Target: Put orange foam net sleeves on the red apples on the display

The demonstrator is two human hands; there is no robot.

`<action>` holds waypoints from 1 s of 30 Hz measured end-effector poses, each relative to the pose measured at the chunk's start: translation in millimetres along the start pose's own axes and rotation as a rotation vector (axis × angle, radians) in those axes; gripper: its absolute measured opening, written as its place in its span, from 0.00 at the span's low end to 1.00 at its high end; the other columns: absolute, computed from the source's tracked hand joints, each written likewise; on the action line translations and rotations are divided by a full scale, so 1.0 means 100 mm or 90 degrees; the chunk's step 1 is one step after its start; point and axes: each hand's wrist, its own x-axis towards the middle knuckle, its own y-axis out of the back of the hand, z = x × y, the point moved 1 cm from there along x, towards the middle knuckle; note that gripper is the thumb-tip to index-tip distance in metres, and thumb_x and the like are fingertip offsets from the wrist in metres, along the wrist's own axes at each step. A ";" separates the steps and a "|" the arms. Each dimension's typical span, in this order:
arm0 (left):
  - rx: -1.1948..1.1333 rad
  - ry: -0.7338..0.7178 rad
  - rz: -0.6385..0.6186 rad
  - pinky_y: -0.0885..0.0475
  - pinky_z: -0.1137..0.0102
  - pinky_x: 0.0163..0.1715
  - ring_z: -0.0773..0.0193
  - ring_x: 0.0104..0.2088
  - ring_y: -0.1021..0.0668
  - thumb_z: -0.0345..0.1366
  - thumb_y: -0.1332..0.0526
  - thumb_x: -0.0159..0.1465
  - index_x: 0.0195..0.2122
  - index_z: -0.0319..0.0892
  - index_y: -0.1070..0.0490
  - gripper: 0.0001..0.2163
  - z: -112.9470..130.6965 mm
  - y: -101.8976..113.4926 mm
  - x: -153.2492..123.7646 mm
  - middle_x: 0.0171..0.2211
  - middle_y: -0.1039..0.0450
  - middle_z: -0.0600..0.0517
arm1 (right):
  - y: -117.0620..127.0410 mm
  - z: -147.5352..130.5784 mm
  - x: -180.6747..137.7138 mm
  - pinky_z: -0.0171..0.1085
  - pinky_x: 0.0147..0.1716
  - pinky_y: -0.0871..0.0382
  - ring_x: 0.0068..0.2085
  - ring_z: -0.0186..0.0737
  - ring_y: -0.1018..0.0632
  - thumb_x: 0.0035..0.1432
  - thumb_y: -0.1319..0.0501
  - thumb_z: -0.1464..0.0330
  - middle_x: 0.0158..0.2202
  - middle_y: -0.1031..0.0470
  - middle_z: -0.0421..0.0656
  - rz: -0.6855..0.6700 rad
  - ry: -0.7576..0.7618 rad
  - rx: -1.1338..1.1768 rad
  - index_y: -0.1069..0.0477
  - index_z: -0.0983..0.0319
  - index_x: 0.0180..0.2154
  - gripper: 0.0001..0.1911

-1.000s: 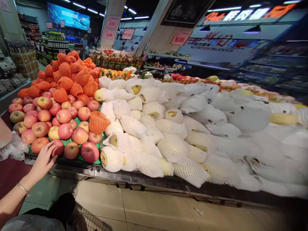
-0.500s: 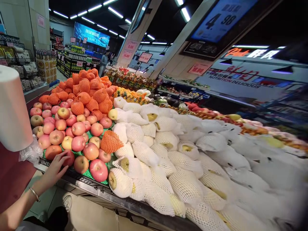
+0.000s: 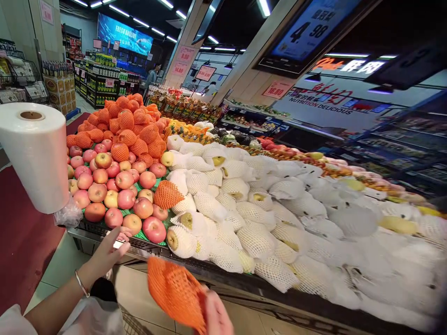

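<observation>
**A:** In the head view, the left grip (image 3: 106,253) hovers at the rim of the desk (image 3: 244,280), fingers loosely spread and holding nothing. The apples (image 3: 118,190) lie just beyond its fingertips.

**B:** And the right grip (image 3: 217,312)?

**A:** It pinches an orange foam net (image 3: 174,291), low and to the right of the left grip, off the desk.

**B:** A light hold probably suits it best. The net is soft, and a squeeze would likely flatten its opening.

**A:** Half a second ago the left grip lay on a front apple; now it is lifted clear. The right grip and its net were out of view then. The bag roll (image 3: 37,153), up and left of the left grip, now shows whole.
</observation>
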 end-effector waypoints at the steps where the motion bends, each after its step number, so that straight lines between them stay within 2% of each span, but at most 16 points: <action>1: -0.024 0.013 -0.047 0.28 0.58 0.55 0.53 0.51 0.24 0.43 0.42 0.67 0.55 0.44 0.29 0.17 0.03 -0.03 -0.04 0.50 0.24 0.45 | -0.23 0.01 -0.03 0.36 0.27 0.30 0.27 0.40 0.27 0.48 0.28 0.50 0.25 0.28 0.40 -0.016 0.027 0.026 0.30 0.60 0.23 0.22; 3: -0.059 0.012 -0.100 0.30 0.55 0.59 0.51 0.55 0.26 0.43 0.41 0.66 0.60 0.45 0.33 0.21 0.05 -0.07 -0.11 0.56 0.27 0.44 | -0.68 0.03 -0.09 0.33 0.28 0.33 0.28 0.37 0.28 0.48 0.28 0.57 0.25 0.29 0.39 -0.075 0.097 0.046 0.31 0.60 0.23 0.17; 4: -0.063 0.000 -0.083 0.32 0.54 0.61 0.50 0.59 0.27 0.43 0.40 0.65 0.62 0.46 0.36 0.24 0.05 -0.06 -0.13 0.59 0.30 0.44 | -0.87 0.04 -0.12 0.33 0.29 0.33 0.29 0.38 0.27 0.47 0.28 0.61 0.28 0.27 0.40 -0.091 0.131 0.047 0.30 0.60 0.26 0.14; 7: 0.003 -0.039 0.130 0.42 0.50 0.68 0.47 0.68 0.37 0.43 0.38 0.65 0.67 0.45 0.45 0.31 0.04 0.03 -0.15 0.67 0.40 0.41 | -1.24 0.07 -0.14 0.35 0.34 0.33 0.34 0.39 0.25 0.52 0.32 0.66 0.32 0.25 0.41 -0.081 0.229 0.001 0.29 0.60 0.30 0.08; 9: 0.060 -0.064 0.244 0.44 0.48 0.69 0.45 0.69 0.39 0.42 0.36 0.63 0.66 0.44 0.44 0.32 0.05 0.10 -0.15 0.66 0.42 0.39 | -1.35 0.08 -0.12 0.36 0.36 0.32 0.33 0.39 0.26 0.56 0.33 0.65 0.31 0.27 0.40 -0.044 0.279 -0.057 0.31 0.60 0.30 0.09; 10: 0.078 -0.074 0.247 0.43 0.47 0.67 0.45 0.67 0.37 0.42 0.35 0.62 0.64 0.44 0.41 0.30 0.06 0.11 -0.15 0.64 0.39 0.39 | -1.39 0.09 -0.12 0.37 0.37 0.31 0.33 0.39 0.26 0.57 0.32 0.64 0.30 0.28 0.39 -0.033 0.295 -0.083 0.31 0.60 0.31 0.10; 12: 0.082 -0.076 0.184 0.36 0.49 0.63 0.46 0.60 0.30 0.39 0.34 0.59 0.58 0.44 0.35 0.26 0.09 0.10 -0.12 0.58 0.31 0.41 | -1.47 0.10 -0.13 0.37 0.37 0.30 0.34 0.38 0.26 0.59 0.32 0.63 0.31 0.28 0.39 -0.035 0.310 -0.111 0.32 0.60 0.35 0.11; 15: 0.019 -0.028 0.120 0.28 0.56 0.54 0.53 0.49 0.23 0.35 0.35 0.58 0.53 0.44 0.32 0.20 0.08 0.04 -0.07 0.50 0.26 0.45 | -1.60 0.13 -0.21 0.38 0.40 0.28 0.39 0.39 0.24 0.59 0.33 0.65 0.39 0.28 0.42 -0.055 0.315 -0.089 0.33 0.59 0.44 0.13; 17: -0.044 -0.016 0.168 0.26 0.60 0.48 0.56 0.45 0.22 0.34 0.39 0.60 0.50 0.44 0.31 0.15 0.03 0.04 -0.04 0.45 0.24 0.47 | -1.65 0.14 -0.26 0.39 0.43 0.28 0.41 0.39 0.25 0.59 0.35 0.68 0.41 0.29 0.42 -0.053 0.310 -0.065 0.35 0.59 0.51 0.19; 20: -0.061 -0.103 0.315 0.27 0.65 0.44 0.59 0.41 0.23 0.29 0.42 0.58 0.42 0.44 0.29 0.11 -0.09 0.14 -0.03 0.39 0.26 0.50 | -1.65 0.15 -0.21 0.39 0.44 0.30 0.36 0.37 0.28 0.57 0.38 0.72 0.36 0.33 0.38 0.000 0.288 -0.035 0.39 0.59 0.58 0.27; 21: -0.041 -0.154 0.357 0.27 0.66 0.43 0.59 0.41 0.24 0.27 0.42 0.56 0.40 0.45 0.29 0.12 -0.12 0.19 -0.04 0.37 0.27 0.51 | -1.64 0.15 -0.17 0.40 0.45 0.30 0.37 0.38 0.28 0.58 0.39 0.72 0.38 0.32 0.40 0.021 0.275 -0.026 0.39 0.59 0.59 0.27; 23: 0.001 -0.253 0.401 0.28 0.65 0.46 0.58 0.43 0.25 0.24 0.42 0.53 0.38 0.46 0.30 0.13 -0.18 0.27 -0.07 0.39 0.28 0.51 | -1.59 0.16 -0.10 0.45 0.54 0.31 0.49 0.43 0.25 0.61 0.40 0.68 0.52 0.30 0.49 0.022 0.247 -0.002 0.40 0.59 0.63 0.29; 25: 0.009 -0.289 0.393 0.29 0.60 0.53 0.56 0.49 0.26 0.23 0.43 0.52 0.36 0.47 0.33 0.14 -0.24 0.30 -0.09 0.44 0.29 0.50 | -1.57 0.18 -0.07 0.52 0.64 0.38 0.65 0.50 0.32 0.65 0.44 0.65 0.68 0.41 0.53 -0.057 0.226 0.031 0.44 0.56 0.68 0.31; 26: -0.004 -0.270 0.368 0.30 0.59 0.55 0.56 0.50 0.26 0.22 0.44 0.51 0.37 0.47 0.34 0.15 -0.27 0.31 -0.09 0.45 0.30 0.49 | -1.57 0.20 -0.08 0.54 0.68 0.43 0.70 0.51 0.37 0.66 0.45 0.64 0.72 0.45 0.52 -0.112 0.218 0.046 0.47 0.55 0.70 0.32; 28: -0.040 -0.193 0.297 0.28 0.58 0.54 0.57 0.48 0.26 0.22 0.46 0.50 0.38 0.48 0.37 0.16 -0.34 0.29 -0.08 0.43 0.31 0.49 | -1.57 0.22 -0.13 0.53 0.69 0.44 0.72 0.49 0.40 0.66 0.45 0.65 0.73 0.45 0.50 -0.214 0.192 0.068 0.50 0.53 0.72 0.36; 30: -0.057 -0.137 0.227 0.26 0.59 0.51 0.58 0.45 0.25 0.24 0.45 0.49 0.41 0.48 0.37 0.19 -0.38 0.26 -0.05 0.41 0.31 0.50 | -1.60 0.24 -0.19 0.49 0.66 0.36 0.70 0.48 0.35 0.61 0.41 0.67 0.71 0.39 0.49 -0.269 0.146 0.077 0.50 0.54 0.73 0.41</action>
